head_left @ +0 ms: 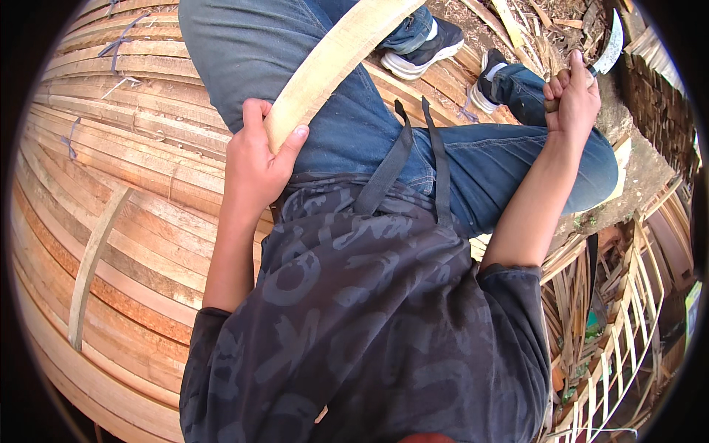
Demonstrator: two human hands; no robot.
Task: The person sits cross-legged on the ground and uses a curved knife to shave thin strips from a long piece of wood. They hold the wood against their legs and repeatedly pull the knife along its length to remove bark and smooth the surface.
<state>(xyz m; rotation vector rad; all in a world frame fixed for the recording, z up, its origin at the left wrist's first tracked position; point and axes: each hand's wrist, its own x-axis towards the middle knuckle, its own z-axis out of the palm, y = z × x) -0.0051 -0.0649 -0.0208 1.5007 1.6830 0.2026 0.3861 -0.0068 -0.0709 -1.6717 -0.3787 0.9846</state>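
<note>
My left hand (260,151) is closed round the near end of a pale, flat wooden strip (325,70), thumb on one edge and fingers on the other. The strip slants up to the right across my thigh and leaves the top of the view. Off to the right, above my bent knee, my right hand (574,100) is wrapped round the handle of a curved knife (611,46). Its bright hooked blade points up and away from the strip, not touching it. Most of the handle is hidden by my fingers.
Long wooden planks (140,244) lie stacked on my left, some tied with strings, with one loose slat (94,258) across them. Wood scraps (517,26) litter the ground ahead. At the lower right stands a slatted wooden frame (620,354) beside more thin strips.
</note>
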